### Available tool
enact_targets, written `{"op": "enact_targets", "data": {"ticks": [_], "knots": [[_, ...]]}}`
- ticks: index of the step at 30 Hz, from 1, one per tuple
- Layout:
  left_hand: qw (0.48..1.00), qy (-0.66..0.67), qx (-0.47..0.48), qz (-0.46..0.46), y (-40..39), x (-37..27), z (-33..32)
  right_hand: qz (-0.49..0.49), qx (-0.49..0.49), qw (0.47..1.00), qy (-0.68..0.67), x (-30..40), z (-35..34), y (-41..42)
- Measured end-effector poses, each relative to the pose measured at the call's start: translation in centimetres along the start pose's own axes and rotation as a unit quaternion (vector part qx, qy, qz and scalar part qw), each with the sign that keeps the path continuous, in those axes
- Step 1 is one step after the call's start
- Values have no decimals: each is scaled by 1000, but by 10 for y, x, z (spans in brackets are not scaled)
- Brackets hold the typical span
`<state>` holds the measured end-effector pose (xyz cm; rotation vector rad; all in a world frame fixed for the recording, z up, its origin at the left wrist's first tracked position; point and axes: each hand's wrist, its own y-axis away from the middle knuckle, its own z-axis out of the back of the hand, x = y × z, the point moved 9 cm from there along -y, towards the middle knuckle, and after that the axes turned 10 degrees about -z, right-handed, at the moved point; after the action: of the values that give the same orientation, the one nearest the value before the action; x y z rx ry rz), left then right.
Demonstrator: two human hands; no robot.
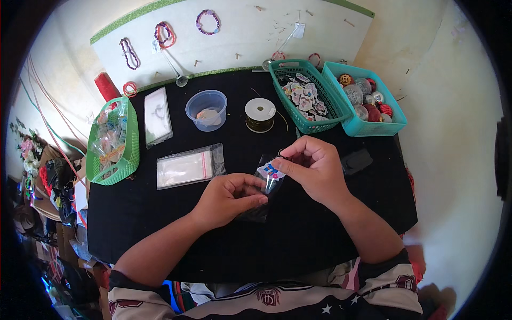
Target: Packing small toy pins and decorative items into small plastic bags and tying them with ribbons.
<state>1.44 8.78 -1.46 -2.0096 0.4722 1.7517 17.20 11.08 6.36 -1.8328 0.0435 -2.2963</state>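
My right hand (pixel 314 166) pinches a small white keychain charm (pixel 270 171) with blue and pink printing near its top. A small dark ring shows just above my fingertips. Between thumb and fingers, my left hand (pixel 236 194) holds a clear plastic bag (pixel 256 214) that hangs toward the black tabletop. The charm's lower part lies against or inside the bag; which one, I cannot tell. To the left is a pack of clear adhesive-strip bags (pixel 184 170), and a second pack of clear bags (pixel 157 116) lies farther back.
A spool of dark cord (pixel 260 116) and a clear tub (pixel 206 111) stand behind my hands. Back right, a green basket (pixel 342 117) holds printed cutouts beside a turquoise basket (pixel 376 129) of baubles. A light green basket (pixel 134 148) of bagged items sits left; a dark object (pixel 357 161) lies right.
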Motion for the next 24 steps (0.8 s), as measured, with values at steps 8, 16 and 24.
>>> {"op": "enact_targets", "data": {"ticks": [8, 16, 24], "knots": [[1000, -5, 15, 4, -1, -1, -2, -31, 48, 998, -5, -14, -17, 2], [1000, 7, -7, 12, 0, -4, 1, 7, 73, 993, 94, -6, -14, 0], [1000, -12, 3, 2, -1, -2, 0, -17, 81, 996, 38, -24, -18, -2]]}}
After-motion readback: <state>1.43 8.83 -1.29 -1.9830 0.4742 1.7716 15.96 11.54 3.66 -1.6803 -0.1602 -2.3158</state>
